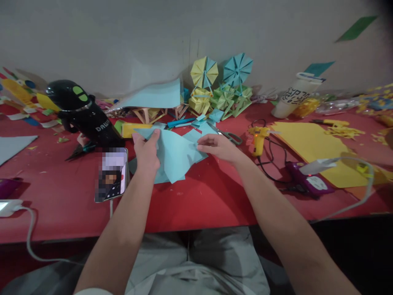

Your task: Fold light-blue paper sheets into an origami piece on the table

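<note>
Person working bare-handed at a red table [199, 209], both arms reaching forward. Blue sheet [175, 153] standing creased and tilted between the two hands, its lower corner pointing toward the person; loose blue pieces [161, 177] lying beneath it.

Step in hand, as judged: lifting and handling the blue paper — turning or sorting it, though which cannot be told. The next move seems to call for a steady hold on the left and a sure grip at the right-hand edge, without adding creases.

Left hand [147, 152] is pinching the sheet near its upper left, thumb lying along the near face, the other fingers mostly hidden behind the hand and paper. Right hand [218, 147] is hovering low at the paper's right side, fingers loosely bent and lying near one another, tips right by the edge — whether they are pinching it or only brushing it, cannot tell.

Nearby: scissors [233, 138] are lying just beyond the right hand, a yellow glue gun [258, 140] farther right. A phone [118, 176] is resting beside the left forearm. Folded paper rosettes [204, 72] are standing at the back, against the wall.
</note>
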Demonstrator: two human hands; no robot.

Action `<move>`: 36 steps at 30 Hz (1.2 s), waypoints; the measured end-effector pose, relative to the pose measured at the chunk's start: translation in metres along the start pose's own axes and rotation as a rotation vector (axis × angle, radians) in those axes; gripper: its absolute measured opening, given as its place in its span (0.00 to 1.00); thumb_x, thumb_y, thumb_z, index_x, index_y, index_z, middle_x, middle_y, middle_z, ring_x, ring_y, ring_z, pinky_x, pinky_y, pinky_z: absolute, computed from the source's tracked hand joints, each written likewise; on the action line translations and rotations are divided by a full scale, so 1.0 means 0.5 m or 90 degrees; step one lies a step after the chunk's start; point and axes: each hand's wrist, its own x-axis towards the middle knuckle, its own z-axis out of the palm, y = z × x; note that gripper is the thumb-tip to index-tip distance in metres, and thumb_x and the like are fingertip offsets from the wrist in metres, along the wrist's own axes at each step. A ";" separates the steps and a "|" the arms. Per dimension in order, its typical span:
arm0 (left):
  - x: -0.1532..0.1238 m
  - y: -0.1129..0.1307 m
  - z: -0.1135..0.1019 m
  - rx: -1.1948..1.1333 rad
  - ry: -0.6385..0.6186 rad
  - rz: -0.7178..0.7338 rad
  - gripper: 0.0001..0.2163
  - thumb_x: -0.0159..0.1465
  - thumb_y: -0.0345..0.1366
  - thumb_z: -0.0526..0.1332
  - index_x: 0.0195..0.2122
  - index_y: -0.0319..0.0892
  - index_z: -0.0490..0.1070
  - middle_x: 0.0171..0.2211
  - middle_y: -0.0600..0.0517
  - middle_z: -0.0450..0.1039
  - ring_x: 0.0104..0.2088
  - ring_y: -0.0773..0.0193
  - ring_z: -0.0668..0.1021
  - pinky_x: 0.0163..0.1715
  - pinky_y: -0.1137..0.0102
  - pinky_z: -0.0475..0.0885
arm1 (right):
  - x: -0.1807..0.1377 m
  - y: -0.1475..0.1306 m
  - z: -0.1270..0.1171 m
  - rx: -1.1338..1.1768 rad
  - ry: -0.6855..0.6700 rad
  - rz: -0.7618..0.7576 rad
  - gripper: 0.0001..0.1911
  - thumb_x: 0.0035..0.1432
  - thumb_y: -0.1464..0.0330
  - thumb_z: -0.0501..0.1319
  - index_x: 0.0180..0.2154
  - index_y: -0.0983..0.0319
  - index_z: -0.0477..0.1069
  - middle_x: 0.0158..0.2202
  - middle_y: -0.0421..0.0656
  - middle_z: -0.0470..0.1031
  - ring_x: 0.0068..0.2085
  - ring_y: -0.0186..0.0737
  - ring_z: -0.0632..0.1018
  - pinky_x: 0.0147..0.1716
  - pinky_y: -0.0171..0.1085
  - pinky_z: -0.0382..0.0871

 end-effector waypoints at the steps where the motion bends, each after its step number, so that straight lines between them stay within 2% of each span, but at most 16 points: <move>1: 0.000 -0.002 0.001 -0.021 0.014 0.002 0.21 0.45 0.46 0.73 0.34 0.43 0.67 0.32 0.53 0.75 0.35 0.64 0.77 0.38 0.68 0.74 | 0.000 0.000 0.002 0.023 0.010 0.003 0.20 0.45 0.57 0.71 0.37 0.63 0.73 0.36 0.45 0.76 0.38 0.39 0.75 0.40 0.40 0.69; 5: 0.007 -0.012 0.000 -0.076 0.031 0.013 0.24 0.43 0.46 0.74 0.37 0.44 0.67 0.34 0.53 0.76 0.38 0.63 0.79 0.42 0.66 0.74 | -0.002 -0.002 -0.001 0.127 -0.008 0.031 0.20 0.43 0.59 0.73 0.35 0.64 0.74 0.34 0.44 0.76 0.36 0.38 0.75 0.40 0.41 0.71; 10: 0.011 -0.029 -0.008 -0.059 0.079 0.021 0.19 0.49 0.45 0.71 0.37 0.46 0.67 0.37 0.52 0.77 0.41 0.60 0.79 0.42 0.65 0.74 | -0.008 -0.014 0.007 0.285 -0.034 0.066 0.16 0.42 0.64 0.74 0.32 0.62 0.73 0.34 0.40 0.76 0.39 0.37 0.77 0.45 0.42 0.73; 13: 0.002 -0.034 -0.001 -0.049 0.090 0.016 0.15 0.52 0.44 0.69 0.36 0.45 0.67 0.36 0.52 0.77 0.42 0.61 0.79 0.43 0.65 0.74 | -0.009 -0.014 0.034 0.283 -0.087 0.104 0.18 0.41 0.66 0.74 0.35 0.62 0.73 0.37 0.41 0.77 0.38 0.36 0.78 0.42 0.40 0.75; 15: -0.008 -0.033 0.008 -0.059 0.076 0.022 0.12 0.54 0.43 0.67 0.33 0.45 0.67 0.36 0.52 0.76 0.43 0.61 0.78 0.45 0.64 0.74 | -0.008 -0.012 0.057 0.262 -0.112 0.126 0.18 0.41 0.66 0.74 0.34 0.63 0.72 0.35 0.42 0.77 0.36 0.36 0.78 0.40 0.39 0.76; 18: -0.021 -0.023 0.019 -0.082 0.022 0.014 0.10 0.53 0.40 0.66 0.33 0.46 0.67 0.37 0.51 0.77 0.46 0.59 0.78 0.46 0.64 0.74 | -0.003 -0.007 0.080 0.242 -0.073 0.141 0.12 0.44 0.67 0.70 0.30 0.63 0.70 0.30 0.43 0.76 0.33 0.37 0.77 0.34 0.38 0.75; 20: -0.028 -0.010 0.020 -0.121 -0.010 -0.028 0.11 0.51 0.39 0.67 0.34 0.46 0.68 0.39 0.50 0.77 0.47 0.58 0.78 0.46 0.63 0.75 | 0.003 -0.004 0.078 0.234 -0.012 0.135 0.11 0.45 0.67 0.68 0.31 0.62 0.69 0.29 0.43 0.76 0.30 0.37 0.76 0.30 0.37 0.74; 22: -0.033 0.006 0.016 -0.148 -0.066 -0.074 0.12 0.53 0.45 0.66 0.33 0.45 0.69 0.42 0.47 0.77 0.50 0.54 0.77 0.45 0.61 0.75 | 0.012 0.000 0.063 0.243 0.096 0.112 0.10 0.45 0.68 0.66 0.31 0.60 0.67 0.28 0.40 0.73 0.27 0.34 0.74 0.26 0.36 0.71; 24: -0.037 0.021 0.012 -0.156 -0.122 -0.091 0.18 0.56 0.55 0.61 0.33 0.44 0.69 0.45 0.44 0.76 0.51 0.51 0.76 0.42 0.60 0.77 | 0.019 0.003 0.035 0.264 0.177 0.097 0.10 0.44 0.69 0.64 0.31 0.58 0.66 0.26 0.37 0.70 0.25 0.31 0.70 0.24 0.33 0.67; 26: -0.041 0.033 0.012 -0.137 -0.184 -0.134 0.23 0.55 0.61 0.59 0.33 0.43 0.70 0.47 0.42 0.76 0.50 0.49 0.77 0.38 0.60 0.77 | 0.021 0.005 0.003 0.294 0.209 0.099 0.09 0.41 0.70 0.64 0.28 0.59 0.66 0.25 0.36 0.66 0.24 0.30 0.67 0.22 0.32 0.63; 29: -0.046 0.037 0.020 -0.095 -0.250 -0.224 0.28 0.55 0.65 0.56 0.34 0.42 0.71 0.44 0.41 0.77 0.43 0.51 0.80 0.33 0.62 0.77 | 0.011 0.002 -0.042 0.309 0.139 0.119 0.10 0.36 0.72 0.64 0.26 0.60 0.68 0.22 0.36 0.65 0.22 0.30 0.66 0.20 0.32 0.60; 32: -0.052 0.028 0.029 -0.025 -0.320 -0.288 0.28 0.55 0.64 0.58 0.37 0.41 0.73 0.39 0.41 0.77 0.35 0.54 0.80 0.28 0.63 0.76 | -0.009 -0.006 -0.067 0.287 0.077 0.179 0.14 0.33 0.75 0.65 0.30 0.61 0.72 0.24 0.38 0.72 0.26 0.33 0.71 0.26 0.34 0.67; 34: -0.057 0.016 0.032 0.041 -0.357 -0.297 0.25 0.54 0.59 0.63 0.37 0.41 0.73 0.35 0.44 0.77 0.32 0.56 0.80 0.27 0.65 0.75 | -0.018 -0.009 -0.072 0.263 -0.007 0.185 0.16 0.35 0.74 0.67 0.32 0.62 0.74 0.27 0.40 0.75 0.30 0.37 0.75 0.31 0.37 0.70; 36: -0.061 0.001 0.033 0.106 -0.371 -0.275 0.20 0.50 0.50 0.71 0.37 0.41 0.74 0.34 0.46 0.77 0.32 0.58 0.79 0.28 0.66 0.74 | -0.018 -0.009 -0.069 0.246 -0.064 0.162 0.18 0.36 0.72 0.70 0.35 0.62 0.75 0.30 0.41 0.77 0.33 0.39 0.77 0.35 0.38 0.72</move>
